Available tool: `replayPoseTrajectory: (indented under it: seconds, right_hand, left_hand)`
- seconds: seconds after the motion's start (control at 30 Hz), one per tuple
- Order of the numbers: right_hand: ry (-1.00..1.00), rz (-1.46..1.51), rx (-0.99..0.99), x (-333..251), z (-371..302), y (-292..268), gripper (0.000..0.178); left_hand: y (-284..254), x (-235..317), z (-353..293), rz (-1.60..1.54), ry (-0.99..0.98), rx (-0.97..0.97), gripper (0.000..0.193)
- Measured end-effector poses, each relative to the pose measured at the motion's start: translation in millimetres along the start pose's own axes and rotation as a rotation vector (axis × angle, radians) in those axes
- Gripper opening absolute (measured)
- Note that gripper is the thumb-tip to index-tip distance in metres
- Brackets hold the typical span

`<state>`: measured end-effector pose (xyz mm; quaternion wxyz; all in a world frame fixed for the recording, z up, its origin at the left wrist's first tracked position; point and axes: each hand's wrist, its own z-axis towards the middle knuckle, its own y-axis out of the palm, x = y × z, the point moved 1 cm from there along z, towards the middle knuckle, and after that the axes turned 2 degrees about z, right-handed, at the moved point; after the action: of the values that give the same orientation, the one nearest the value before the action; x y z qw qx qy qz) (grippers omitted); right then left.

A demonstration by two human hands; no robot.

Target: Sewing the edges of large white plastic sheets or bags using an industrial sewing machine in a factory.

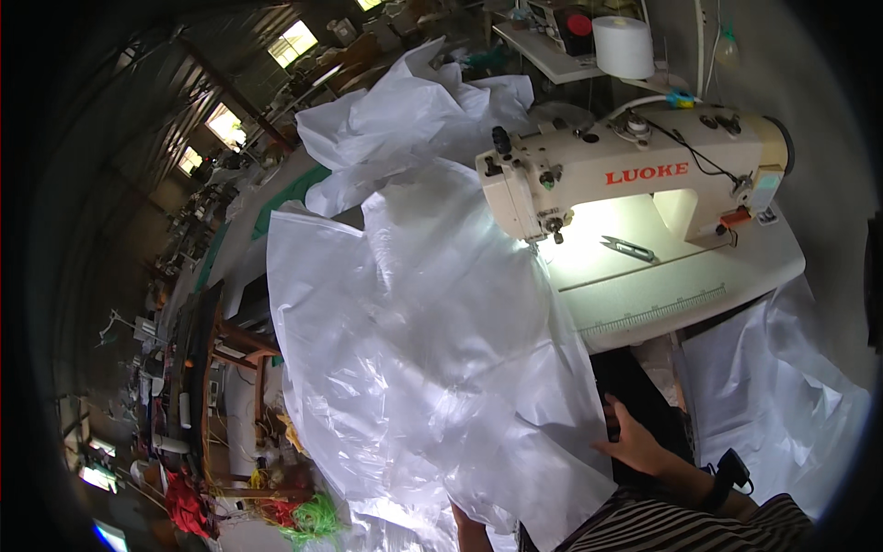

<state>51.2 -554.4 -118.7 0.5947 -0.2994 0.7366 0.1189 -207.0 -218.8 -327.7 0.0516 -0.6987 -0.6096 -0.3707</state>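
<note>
Right hand (635,443): fingers (614,425) bent and closed on the lower right edge of the white sheet (432,340), pinching it against a dark object beneath (what that object is cannot be told). A dark band sits on the wrist (731,474); a striped sleeve (662,524) follows at the lower edge of the view.

Left hand: only a forearm (471,532) shows, rising from the lower edge and passing under the sheet; the hand is covered, so whether its fingers are spread or closed cannot be told.

White sheet: thin, glossy, crumpled material. It hangs from the sewing machine's needle end down and left to the fingers, and is heaped higher up behind the machine.

Sewing machine (635,170): cream-coloured, lamp lit under its arm, standing on a pale worktop (699,285) with a printed ruler along the front edge.

Thread snips (628,247): lying on the machine bed, well apart from the fingers.

White thread cone (623,46): upright behind the machine.

More white material (782,396): lying right of the hand, below the worktop.
</note>
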Motion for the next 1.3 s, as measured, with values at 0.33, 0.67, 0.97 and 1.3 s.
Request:
replayPoseTrajectory:
  seconds: [0.33,0.67,0.97,1.3]
  right_hand:
    - [0.249,0.191,-0.452,-1.9,-23.6,1.3,0.044]
    - [-0.567,-0.475,-0.079,-49.2,5.8,-6.8,0.055]
    - [-0.532,-0.124,-1.312,-50.3,-35.1,157.6,0.025]
    - [0.055,0.127,-0.021,-17.9,45.7,28.9,0.049]
  left_hand:
    - [13.8,136.0,-60.1,0.459,0.422,0.259,0.04]
    - [167.4,276.6,-293.5,1.591,0.901,0.013,0.023]
    - [389.5,231.7,-177.1,1.54,1.614,-0.298,0.018]
    - [368.1,207.3,20.3,2.033,1.469,-0.027,0.067]
